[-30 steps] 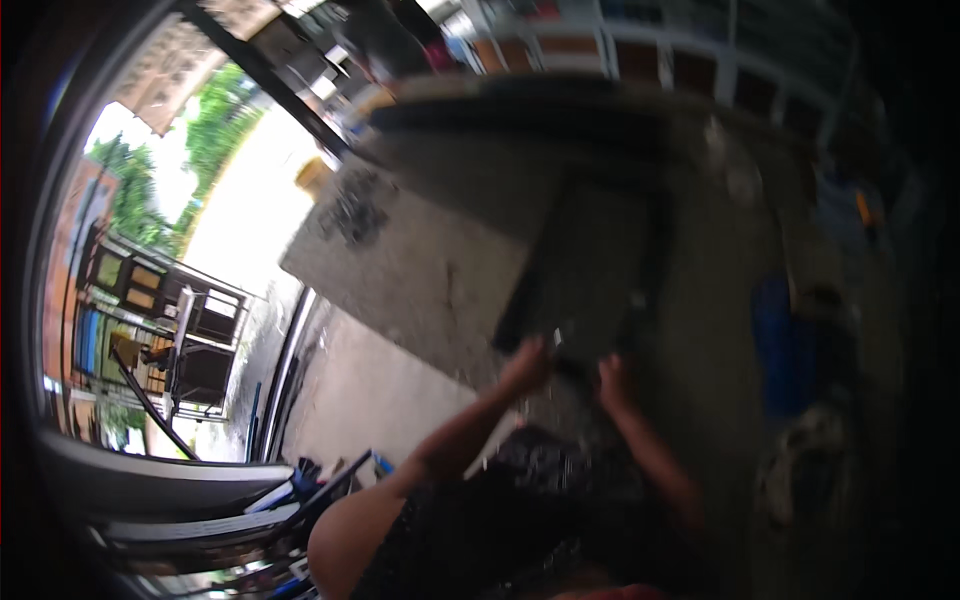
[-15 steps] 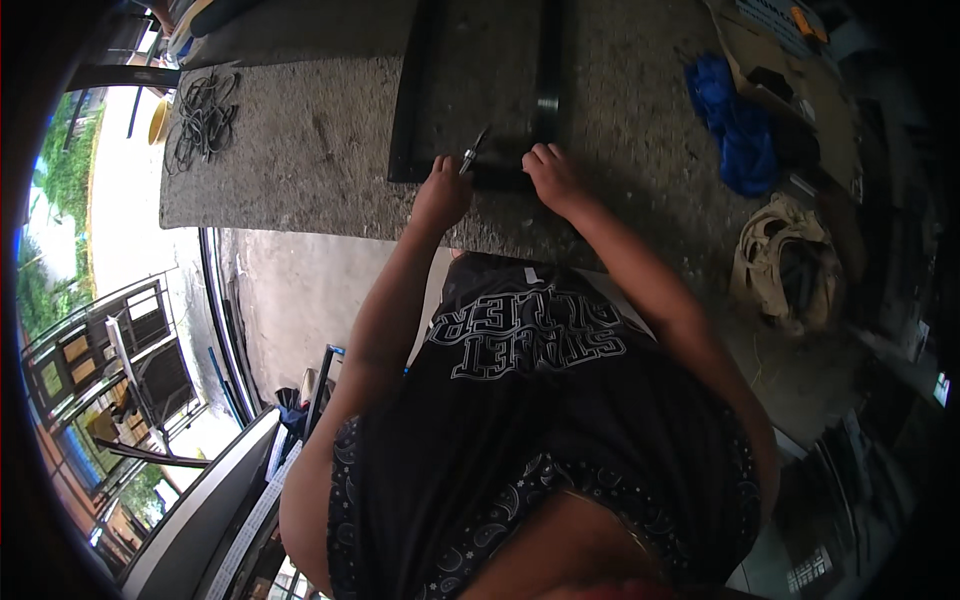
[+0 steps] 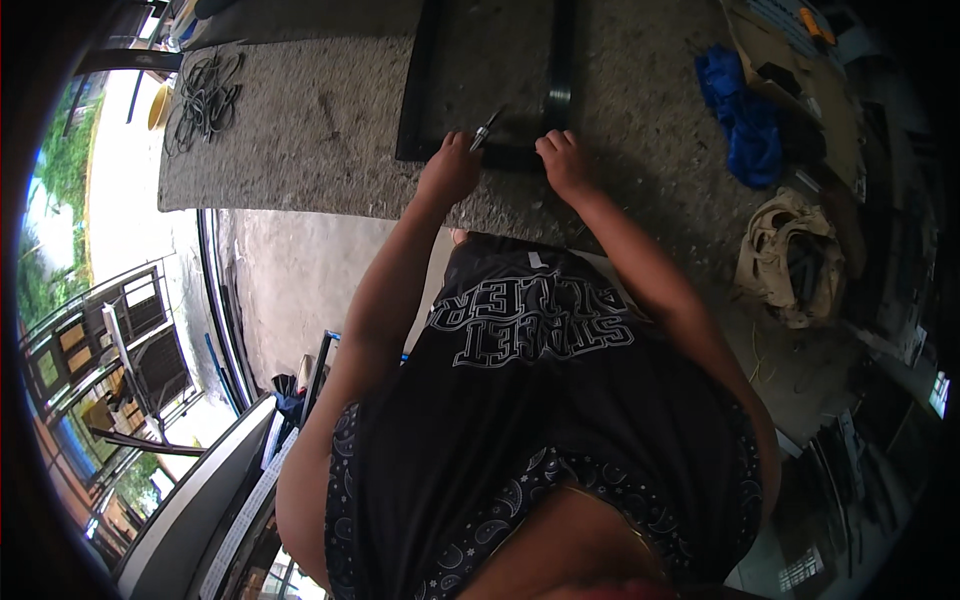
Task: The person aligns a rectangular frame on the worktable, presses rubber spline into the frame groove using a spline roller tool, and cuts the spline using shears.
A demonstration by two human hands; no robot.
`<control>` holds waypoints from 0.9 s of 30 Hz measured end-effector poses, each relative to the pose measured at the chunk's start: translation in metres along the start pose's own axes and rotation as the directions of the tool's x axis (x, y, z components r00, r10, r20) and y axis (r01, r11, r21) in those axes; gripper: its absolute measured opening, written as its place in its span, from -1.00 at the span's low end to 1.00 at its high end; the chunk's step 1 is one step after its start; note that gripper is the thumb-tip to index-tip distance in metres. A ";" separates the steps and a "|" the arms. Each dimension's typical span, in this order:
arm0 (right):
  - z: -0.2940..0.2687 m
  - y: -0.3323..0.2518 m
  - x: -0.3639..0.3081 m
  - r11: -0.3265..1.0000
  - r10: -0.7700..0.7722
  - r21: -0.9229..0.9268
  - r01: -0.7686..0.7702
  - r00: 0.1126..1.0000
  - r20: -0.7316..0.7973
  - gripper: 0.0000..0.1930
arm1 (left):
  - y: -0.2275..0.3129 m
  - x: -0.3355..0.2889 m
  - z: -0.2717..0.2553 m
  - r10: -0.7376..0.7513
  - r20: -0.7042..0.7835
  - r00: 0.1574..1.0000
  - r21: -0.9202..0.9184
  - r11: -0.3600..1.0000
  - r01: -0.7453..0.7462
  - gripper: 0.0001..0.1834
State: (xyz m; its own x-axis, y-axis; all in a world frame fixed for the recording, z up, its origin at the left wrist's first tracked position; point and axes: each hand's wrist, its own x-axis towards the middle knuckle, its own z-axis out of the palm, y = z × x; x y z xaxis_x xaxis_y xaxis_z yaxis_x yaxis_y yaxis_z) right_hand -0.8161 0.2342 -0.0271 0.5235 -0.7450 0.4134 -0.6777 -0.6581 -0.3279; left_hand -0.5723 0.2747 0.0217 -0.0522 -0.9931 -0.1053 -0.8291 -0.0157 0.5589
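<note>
A black rectangular frame (image 3: 409, 110) lies on the rough grey bench, its near bar toward me. My left hand (image 3: 449, 170) is closed at the near bar around a slim silver tool (image 3: 484, 131). The tool's thin dark tip points up and to the right, over the inside of the frame; my fingers hide its rear end. At the near right corner, my right hand (image 3: 566, 165) has its fingers curled over the frame, beside the long right bar (image 3: 559, 95).
A tangled dark cord (image 3: 205, 105) lies on the bench (image 3: 300, 130) at left. To the right are a blue cloth (image 3: 740, 120), cardboard (image 3: 765, 50) and an orange-handled tool (image 3: 815, 27). A beige bag (image 3: 785, 260) sits nearer me. The bench's front edge runs just below my hands.
The whole view has shifted a little, so bench, frame and hands appear slightly higher. Both hands keep their places on the frame, and the silver tool stays in my left hand.
</note>
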 end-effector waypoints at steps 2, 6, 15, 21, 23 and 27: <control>-0.001 0.000 -0.002 1.000 -0.005 -0.012 0.005 1.000 0.001 -0.93 | 0.000 0.000 -0.001 0.016 0.018 1.000 0.022 1.000 -0.016 -0.57; -0.004 -0.005 -0.004 0.997 -0.006 -0.077 0.007 1.000 0.014 -0.90 | 0.014 -0.004 -0.010 -0.062 0.036 0.997 0.012 0.998 0.062 -0.57; -0.007 -0.011 -0.004 0.992 0.016 -0.126 -0.015 1.000 0.006 -0.89 | 0.029 0.007 -0.020 -0.097 0.185 0.978 0.080 0.993 0.084 -0.61; 0.002 -0.007 -0.006 0.991 -0.004 -0.137 0.003 1.000 -0.004 -0.87 | 0.023 0.013 -0.020 -0.101 0.158 0.982 0.047 0.994 0.094 -0.62; 0.005 -0.006 -0.007 0.990 0.007 -0.140 -0.009 1.000 -0.019 -0.87 | 0.025 0.014 -0.021 -0.083 0.158 0.984 0.041 0.996 0.078 -0.63; 0.002 -0.009 -0.005 0.992 0.005 -0.125 -0.009 1.000 -0.031 -0.88 | 0.025 0.013 -0.021 -0.109 0.152 0.982 0.034 0.994 0.105 -0.63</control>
State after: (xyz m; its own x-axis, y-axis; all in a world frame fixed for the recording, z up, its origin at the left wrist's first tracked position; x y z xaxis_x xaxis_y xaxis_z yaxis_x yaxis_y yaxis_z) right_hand -0.8120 0.2435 -0.0279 0.5040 -0.7445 0.4378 -0.7413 -0.6330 -0.2229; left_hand -0.5820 0.2589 0.0520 -0.0456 -0.9560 -0.2897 -0.8485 -0.1160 0.5163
